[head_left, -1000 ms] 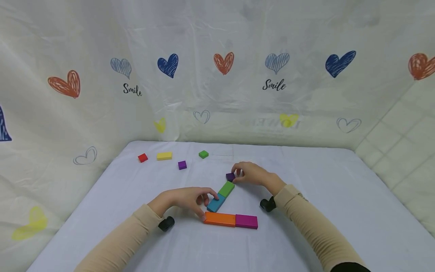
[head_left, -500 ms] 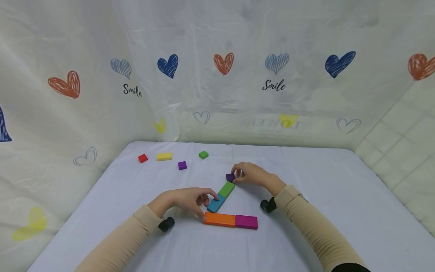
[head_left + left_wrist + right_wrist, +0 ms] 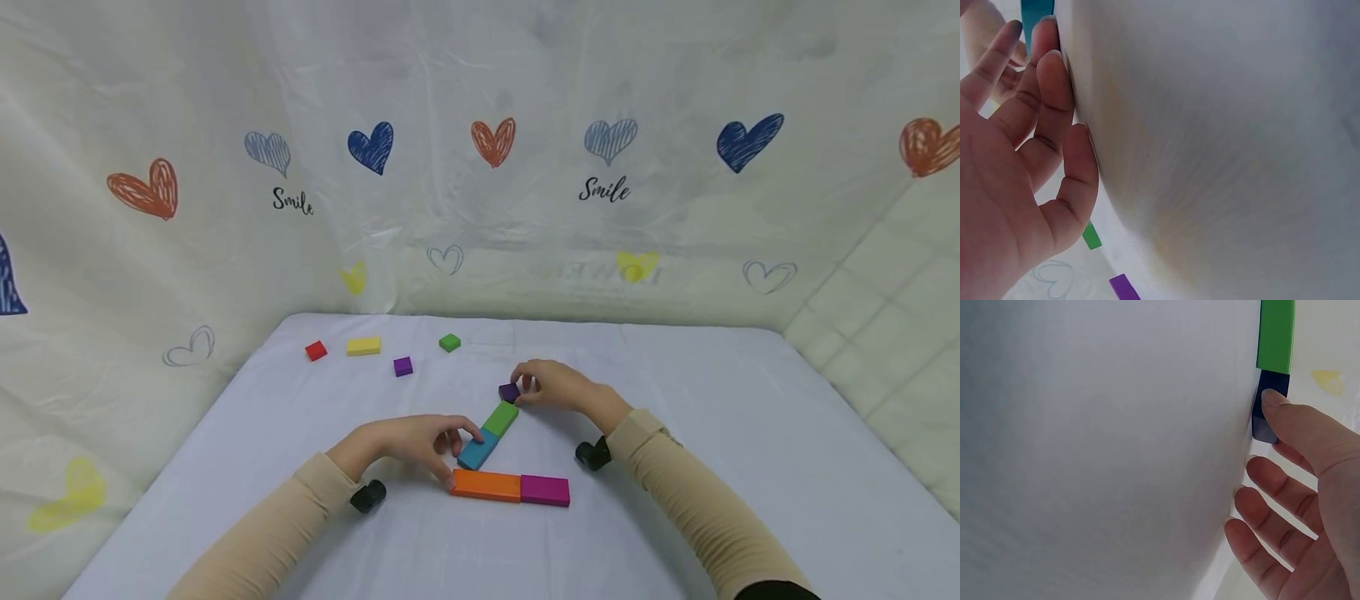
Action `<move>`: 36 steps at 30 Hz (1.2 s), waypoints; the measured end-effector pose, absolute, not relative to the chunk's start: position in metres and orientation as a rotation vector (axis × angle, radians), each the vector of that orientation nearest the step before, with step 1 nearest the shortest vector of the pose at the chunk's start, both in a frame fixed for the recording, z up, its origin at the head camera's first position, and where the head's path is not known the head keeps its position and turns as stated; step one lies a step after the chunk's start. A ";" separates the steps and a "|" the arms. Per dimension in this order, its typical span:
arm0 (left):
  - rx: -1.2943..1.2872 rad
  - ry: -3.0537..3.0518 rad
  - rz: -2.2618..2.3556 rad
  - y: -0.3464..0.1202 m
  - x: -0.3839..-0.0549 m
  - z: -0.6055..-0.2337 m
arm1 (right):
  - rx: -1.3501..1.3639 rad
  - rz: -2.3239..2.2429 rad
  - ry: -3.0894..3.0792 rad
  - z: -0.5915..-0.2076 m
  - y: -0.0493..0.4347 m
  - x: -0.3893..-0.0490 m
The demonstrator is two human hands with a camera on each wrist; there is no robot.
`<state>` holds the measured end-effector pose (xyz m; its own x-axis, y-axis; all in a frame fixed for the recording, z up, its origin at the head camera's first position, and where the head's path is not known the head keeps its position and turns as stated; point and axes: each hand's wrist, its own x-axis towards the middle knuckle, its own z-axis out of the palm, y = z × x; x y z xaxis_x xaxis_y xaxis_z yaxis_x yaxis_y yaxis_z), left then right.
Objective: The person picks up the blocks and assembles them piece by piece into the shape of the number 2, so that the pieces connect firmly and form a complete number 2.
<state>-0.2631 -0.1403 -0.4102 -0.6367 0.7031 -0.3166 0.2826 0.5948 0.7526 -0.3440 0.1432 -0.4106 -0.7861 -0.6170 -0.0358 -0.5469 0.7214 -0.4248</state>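
Note:
In the head view my right hand pinches a small dark purple block at the upper end of a slanted row. The right wrist view shows the thumb on this dark block, which meets the end of a green block. Below the green block in the row lies a blue block. My left hand rests its index fingertip on the blue block, while its thumb touches the left end of an orange block. A magenta block adjoins the orange one end to end.
Farther back on the white-covered table lie a red block, a yellow block, a purple block and a small green block. A curtain printed with hearts hangs behind the table.

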 end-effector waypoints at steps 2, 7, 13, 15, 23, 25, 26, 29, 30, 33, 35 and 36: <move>0.778 2.216 0.900 -0.140 -0.263 -0.411 | -0.942 -0.591 2.749 -0.412 0.144 -0.344; 0.782 2.231 0.888 -0.140 -0.264 -0.412 | -0.919 -0.581 2.761 -0.412 0.146 -0.344; 0.789 2.231 0.885 -0.138 -0.264 -0.410 | -0.922 -0.593 2.743 -0.408 0.149 -0.343; 0.792 2.231 0.881 -0.137 -0.264 -0.410 | -0.926 -0.597 2.742 -0.407 0.150 -0.341; 0.801 2.238 0.851 -0.138 -0.265 -0.412 | -0.917 -0.627 2.753 -0.408 0.155 -0.332; 0.801 2.236 0.850 -0.139 -0.265 -0.412 | -0.905 -0.641 2.754 -0.408 0.156 -0.328; 0.803 2.233 0.852 -0.139 -0.265 -0.411 | -0.895 -0.656 2.752 -0.407 0.156 -0.326; 0.812 2.224 0.862 -0.139 -0.266 -0.412 | -0.893 -0.694 2.748 -0.406 0.158 -0.319; 0.813 2.226 0.860 -0.139 -0.266 -0.413 | -0.892 -0.713 2.740 -0.406 0.159 -0.317; 0.813 2.235 0.855 -0.141 -0.266 -0.413 | -0.895 -0.767 2.711 -0.406 0.161 -0.312; 0.811 2.244 0.850 -0.142 -0.265 -0.413 | -0.885 -0.796 2.690 -0.406 0.161 -0.309; 0.812 2.249 0.848 -0.143 -0.265 -0.413 | -0.876 -0.811 2.681 -0.406 0.161 -0.307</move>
<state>-0.2651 -0.1426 -0.4128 -0.6360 0.7072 -0.3089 0.3275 0.6098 0.7218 -0.3075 0.1611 -0.4065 -0.8024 -0.5962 -0.0240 -0.4830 0.6727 -0.5605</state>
